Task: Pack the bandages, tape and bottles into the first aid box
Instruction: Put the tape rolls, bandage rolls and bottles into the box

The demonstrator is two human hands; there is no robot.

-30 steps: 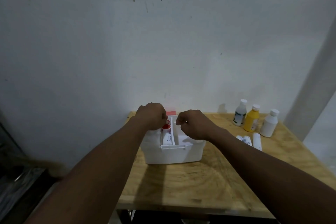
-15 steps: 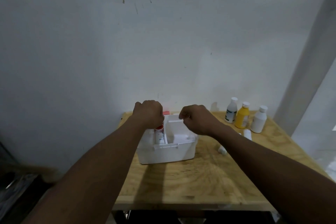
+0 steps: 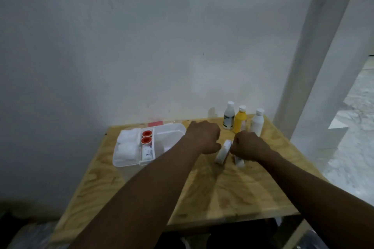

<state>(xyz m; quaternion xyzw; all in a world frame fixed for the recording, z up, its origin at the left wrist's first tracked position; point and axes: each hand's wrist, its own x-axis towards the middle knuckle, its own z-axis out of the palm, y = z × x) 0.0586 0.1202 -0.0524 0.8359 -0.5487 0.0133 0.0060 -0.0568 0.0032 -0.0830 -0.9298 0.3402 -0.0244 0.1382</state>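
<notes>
The white first aid box point(image 3: 125, 164) stands open on the left of the wooden table point(image 3: 222, 194). Its left side holds white gauze pads point(image 3: 127, 143); the middle slot holds two red tape rolls point(image 3: 147, 137) and a white tube point(image 3: 147, 152). My left forearm hides part of the right compartment. My left hand point(image 3: 204, 137) is curled right of the box, its fingers against a white bandage roll point(image 3: 222, 151). My right hand point(image 3: 248, 145) is closed over a second bandage roll point(image 3: 239, 162), whose end shows beneath it. Three bottles stand behind: white with a dark label point(image 3: 229, 116), yellow point(image 3: 240, 120), plain white point(image 3: 257, 120).
The table stands against a grey wall. A white pillar point(image 3: 315, 66) rises just past the table's right edge. A red part point(image 3: 155, 124) shows behind the box. Dark clutter lies on the floor at the lower left.
Both hands have left the box and moved right to the bandage rolls on the table. The inside of the box, with gauze and tape rolls, is now uncovered.
</notes>
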